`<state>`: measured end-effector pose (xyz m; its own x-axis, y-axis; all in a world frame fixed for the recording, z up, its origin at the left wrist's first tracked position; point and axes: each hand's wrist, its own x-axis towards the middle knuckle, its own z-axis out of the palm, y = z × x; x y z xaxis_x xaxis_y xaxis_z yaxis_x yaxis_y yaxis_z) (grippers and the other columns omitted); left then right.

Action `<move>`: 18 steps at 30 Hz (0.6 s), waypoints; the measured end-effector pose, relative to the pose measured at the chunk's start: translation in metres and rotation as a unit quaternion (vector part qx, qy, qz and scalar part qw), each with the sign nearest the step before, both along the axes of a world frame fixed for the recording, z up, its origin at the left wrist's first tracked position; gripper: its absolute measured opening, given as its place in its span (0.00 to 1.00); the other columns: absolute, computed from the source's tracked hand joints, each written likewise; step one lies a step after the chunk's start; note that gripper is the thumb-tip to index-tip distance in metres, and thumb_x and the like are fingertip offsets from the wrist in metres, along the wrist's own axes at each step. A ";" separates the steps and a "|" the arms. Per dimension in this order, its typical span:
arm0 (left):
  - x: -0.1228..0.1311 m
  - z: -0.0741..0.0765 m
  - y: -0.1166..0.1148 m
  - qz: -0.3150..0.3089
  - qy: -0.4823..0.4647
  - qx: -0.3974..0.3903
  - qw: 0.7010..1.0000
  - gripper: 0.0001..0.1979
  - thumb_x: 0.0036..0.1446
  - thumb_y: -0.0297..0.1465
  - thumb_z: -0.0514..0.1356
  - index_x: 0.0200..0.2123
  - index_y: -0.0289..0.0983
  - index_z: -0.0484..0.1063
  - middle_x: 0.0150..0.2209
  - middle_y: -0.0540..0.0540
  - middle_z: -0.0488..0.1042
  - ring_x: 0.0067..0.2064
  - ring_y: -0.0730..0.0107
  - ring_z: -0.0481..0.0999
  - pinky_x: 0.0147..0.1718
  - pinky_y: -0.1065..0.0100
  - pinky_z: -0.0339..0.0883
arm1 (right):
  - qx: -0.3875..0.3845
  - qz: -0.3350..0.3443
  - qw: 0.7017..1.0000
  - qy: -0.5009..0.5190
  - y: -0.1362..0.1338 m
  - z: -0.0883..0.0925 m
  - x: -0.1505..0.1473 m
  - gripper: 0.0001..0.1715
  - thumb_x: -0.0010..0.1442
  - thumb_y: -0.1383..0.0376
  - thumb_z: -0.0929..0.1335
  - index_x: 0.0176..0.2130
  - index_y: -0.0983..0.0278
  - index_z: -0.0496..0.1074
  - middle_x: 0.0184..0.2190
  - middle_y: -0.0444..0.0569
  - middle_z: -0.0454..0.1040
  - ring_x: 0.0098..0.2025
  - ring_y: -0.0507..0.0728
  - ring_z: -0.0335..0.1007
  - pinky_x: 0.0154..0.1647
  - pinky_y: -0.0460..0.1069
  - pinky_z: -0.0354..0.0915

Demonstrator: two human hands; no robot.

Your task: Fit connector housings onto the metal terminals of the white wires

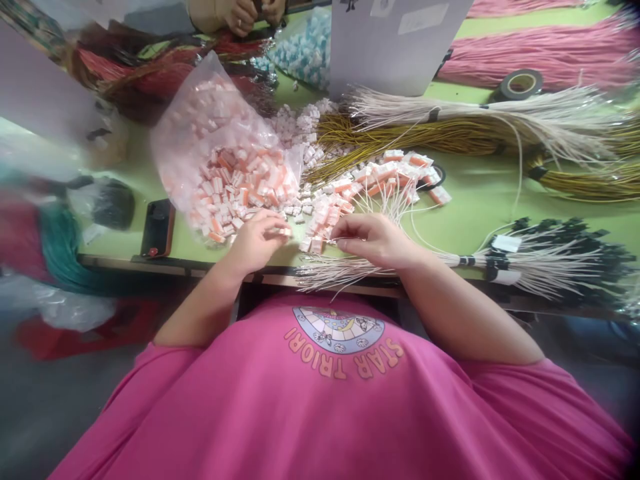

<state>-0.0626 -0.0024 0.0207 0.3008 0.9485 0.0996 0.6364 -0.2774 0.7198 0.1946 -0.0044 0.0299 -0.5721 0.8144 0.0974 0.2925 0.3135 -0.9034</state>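
Note:
My left hand (260, 241) is closed in a pinch at the front of the pile of small parts. Between its fingertips is a small whitish connector (286, 232), only partly visible. To its right, my right hand (375, 240) pinches the end of a thin white wire (334, 241), with the tip pointing left. The two hands are a short way apart. White-and-orange connectors (315, 241) lie between and just behind them, several with white wires attached. Below my right hand, a bundle of white wires (345, 270) stretches along the table's front edge.
A clear plastic bag (185, 133) spills white-and-orange connectors behind my left hand. A phone (158, 228) lies at left. Yellow wires (405, 139), white wires (480, 110) and black tape (521, 85) are at back right. Another person's hands (245, 15) show at the far side.

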 end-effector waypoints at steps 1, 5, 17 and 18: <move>0.007 0.003 0.002 -0.020 -0.057 -0.020 0.998 0.06 0.52 0.31 0.62 0.34 0.36 0.75 0.43 0.43 0.73 0.46 0.66 0.72 0.42 0.64 0.70 | -0.010 -0.005 1.000 0.011 0.001 -0.002 0.000 0.07 0.54 0.65 0.66 0.31 0.66 0.72 0.25 0.44 0.71 0.26 0.48 0.63 0.28 0.46 0.59; 0.033 0.007 0.009 -0.088 -0.252 -0.168 0.949 0.10 0.53 0.33 0.61 0.36 0.33 0.75 0.46 0.39 0.73 0.43 0.64 0.75 0.38 0.64 0.72 | -0.013 -0.089 0.996 0.018 0.004 -0.007 -0.003 0.05 0.52 0.67 0.66 0.27 0.66 0.71 0.22 0.43 0.69 0.25 0.48 0.61 0.27 0.46 0.57; 0.059 -0.015 0.008 -0.043 -0.386 -0.313 0.867 0.19 0.46 0.32 0.69 0.41 0.31 0.70 0.25 0.48 0.74 0.25 0.73 0.75 0.22 0.73 0.66 | 0.059 -0.164 0.982 -0.076 0.001 -0.015 -0.011 0.09 0.51 0.65 0.65 0.22 0.66 0.70 0.17 0.41 0.63 0.21 0.47 0.55 0.25 0.47 0.53; 0.060 -0.014 0.008 -0.038 -0.389 -0.312 0.866 0.19 0.45 0.32 0.69 0.40 0.31 0.70 0.25 0.48 0.74 0.25 0.73 0.75 0.22 0.73 0.67 | 0.061 -0.161 0.982 -0.075 0.001 -0.016 -0.011 0.11 0.53 0.64 0.65 0.23 0.66 0.71 0.17 0.41 0.63 0.22 0.47 0.55 0.25 0.47 0.53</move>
